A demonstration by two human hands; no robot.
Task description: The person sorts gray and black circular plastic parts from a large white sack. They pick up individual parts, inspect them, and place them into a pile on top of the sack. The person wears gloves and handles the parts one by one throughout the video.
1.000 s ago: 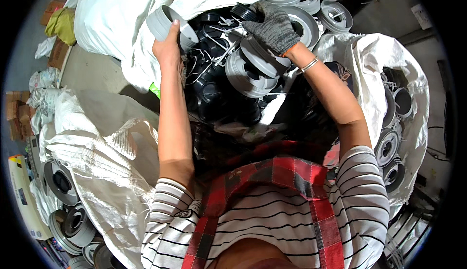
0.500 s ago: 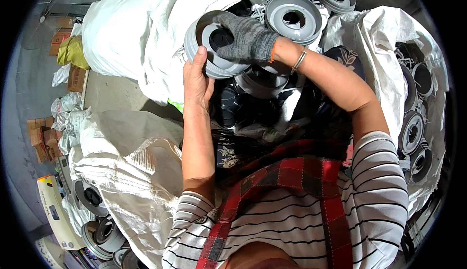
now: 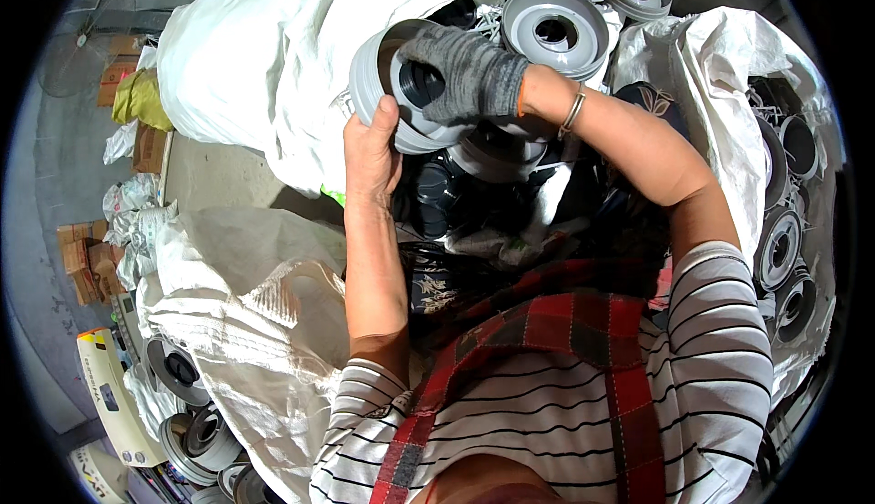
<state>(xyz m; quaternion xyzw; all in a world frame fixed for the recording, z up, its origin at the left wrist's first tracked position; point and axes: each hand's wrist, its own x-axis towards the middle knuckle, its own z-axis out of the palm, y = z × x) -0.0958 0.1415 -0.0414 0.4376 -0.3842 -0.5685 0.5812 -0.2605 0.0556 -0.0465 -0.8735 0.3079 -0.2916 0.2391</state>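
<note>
My bare left hand [image 3: 372,153] grips a grey, ribbed, cup-like plastic ring [image 3: 366,66] from its near left side, with the thumb over the rim. The ring is tilted, its opening turned toward my right hand [image 3: 469,71], which wears a grey knitted glove. Those gloved fingers curl around a black round part [image 3: 419,83] at the middle of the ring; the fingertips are partly hidden. Just below, another grey ring [image 3: 497,156] lies over dark round parts [image 3: 433,199] in front of my lap.
Grey rings with open centres [image 3: 556,32] are heaped at the far side, beside a big white woven sack [image 3: 237,66]. An open sack [image 3: 720,57] at the right holds more round parts. Another sack [image 3: 246,322] lies at the left, near cardboard boxes [image 3: 87,258].
My gloved hand has turned slightly over the ring, and more of the black part's ribbed side shows. My left hand keeps its hold, and the whole view has shifted a little.
</note>
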